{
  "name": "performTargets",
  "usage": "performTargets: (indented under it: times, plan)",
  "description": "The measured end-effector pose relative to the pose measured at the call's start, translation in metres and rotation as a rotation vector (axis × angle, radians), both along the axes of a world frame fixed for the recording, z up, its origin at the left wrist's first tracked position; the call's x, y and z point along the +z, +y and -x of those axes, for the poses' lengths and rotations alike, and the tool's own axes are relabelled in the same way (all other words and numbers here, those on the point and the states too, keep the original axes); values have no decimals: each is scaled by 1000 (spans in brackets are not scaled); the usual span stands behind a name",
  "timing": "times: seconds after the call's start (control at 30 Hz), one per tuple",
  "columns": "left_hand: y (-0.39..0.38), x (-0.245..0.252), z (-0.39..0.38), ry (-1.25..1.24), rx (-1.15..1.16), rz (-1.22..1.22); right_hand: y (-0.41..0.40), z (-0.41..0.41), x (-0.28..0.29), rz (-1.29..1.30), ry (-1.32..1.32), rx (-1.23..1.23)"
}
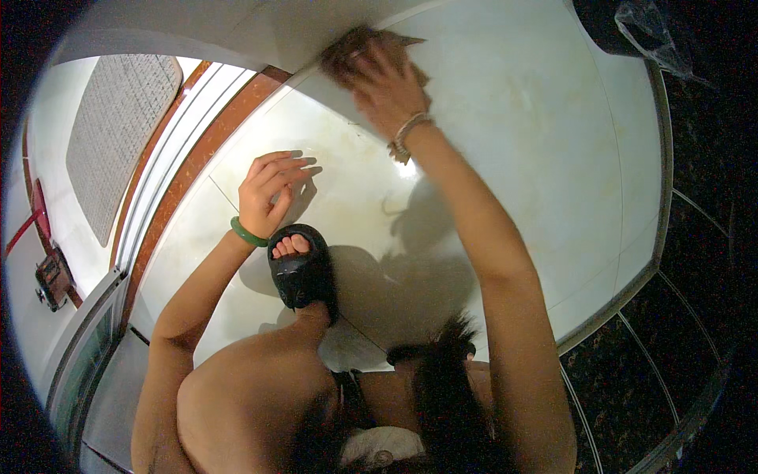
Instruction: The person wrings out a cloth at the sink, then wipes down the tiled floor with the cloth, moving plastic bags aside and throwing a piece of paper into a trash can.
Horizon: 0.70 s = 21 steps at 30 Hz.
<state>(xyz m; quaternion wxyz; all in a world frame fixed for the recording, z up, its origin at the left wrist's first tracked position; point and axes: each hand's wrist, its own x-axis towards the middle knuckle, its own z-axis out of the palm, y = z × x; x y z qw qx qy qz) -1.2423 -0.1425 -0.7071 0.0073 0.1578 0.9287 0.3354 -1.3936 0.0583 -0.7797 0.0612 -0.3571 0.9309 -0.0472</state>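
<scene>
My right hand (pixel 388 89), blurred, with a braided bracelet at the wrist, lies spread on a crumpled brown cloth (pixel 349 53). The cloth is on the pale tiled floor (pixel 521 154), against the foot of a grey surface at the top. My left hand (pixel 269 189), a green bangle (pixel 249 232) on its wrist, hovers over the floor with its fingers apart and nothing in it. Below it is a black slipper (pixel 302 272) on a foot. The underside of my right palm is hidden.
A sliding door track (pixel 177 139) with reddish-brown stone edging runs along the left, with a grey mat (pixel 121 130) beyond it. A glass door panel (pixel 89 349) stands at lower left. Dark tiles (pixel 628 367) border the right; a dark container with clear plastic (pixel 648 35) is at upper right.
</scene>
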Motion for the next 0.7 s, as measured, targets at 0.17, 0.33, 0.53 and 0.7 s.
performTargets:
  times: [0.17,0.33,0.53,0.7]
  plan:
    - [2,-4,1,50,110,-19,-34,-45,8,345,-178,45]
    - [15,-6,3,75,207,-46,0,-70,10,370,-194,293]
    - [38,-12,-3,44,134,-98,123,-130,26,222,-288,89]
    - [80,-12,-5,-3,-69,-186,216,-198,20,149,-156,-291]
